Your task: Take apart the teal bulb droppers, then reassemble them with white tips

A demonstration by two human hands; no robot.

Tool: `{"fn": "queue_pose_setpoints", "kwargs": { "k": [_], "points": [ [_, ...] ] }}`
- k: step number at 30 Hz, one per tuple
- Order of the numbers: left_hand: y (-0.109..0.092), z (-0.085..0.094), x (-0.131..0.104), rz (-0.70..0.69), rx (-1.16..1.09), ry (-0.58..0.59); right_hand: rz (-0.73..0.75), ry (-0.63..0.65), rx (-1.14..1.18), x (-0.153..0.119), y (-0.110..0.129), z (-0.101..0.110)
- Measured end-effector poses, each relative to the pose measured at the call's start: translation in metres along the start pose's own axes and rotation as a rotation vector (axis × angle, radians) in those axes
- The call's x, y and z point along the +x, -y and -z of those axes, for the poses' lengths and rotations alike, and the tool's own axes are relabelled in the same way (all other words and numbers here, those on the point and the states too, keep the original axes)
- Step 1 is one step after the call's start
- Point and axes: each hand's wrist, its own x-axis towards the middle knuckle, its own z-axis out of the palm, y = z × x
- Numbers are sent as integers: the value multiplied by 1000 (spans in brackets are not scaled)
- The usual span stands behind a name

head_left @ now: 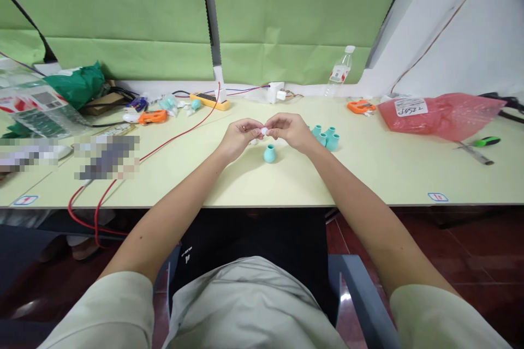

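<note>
My left hand [242, 136] and my right hand [287, 130] meet above the table, fingertips pinched on one small white round piece [264, 131]. Its exact kind is too small to make out. Just below them a turquoise vase-shaped piece [269, 154] stands upright on the table. Beyond my right wrist is a cluster of similar turquoise pieces [332, 142], partly hidden by that hand. Another bit of white [254, 142] shows under my left fingers.
The pale yellow table [380, 174] holds a red plastic bag [434, 114], a green-handled tool [486, 142], orange cutters [361, 106], a clear bottle [340, 72] and a yellow meter [209, 101]. A red cable [180, 134] crosses the left side.
</note>
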Motion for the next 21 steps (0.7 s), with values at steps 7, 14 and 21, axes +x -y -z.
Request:
{"fn": "queue_pose_setpoints", "kwargs": {
  "k": [7, 14, 21],
  "points": [
    [3, 1, 0, 12, -43, 0, 32, 18, 29, -2, 1, -3],
    [5, 2, 0, 26, -78, -6, 45, 13, 50, -3, -4, -7],
    [3, 1, -1, 15, -50, -7, 29, 8, 50, -3, -3, -7]
  ]
}}
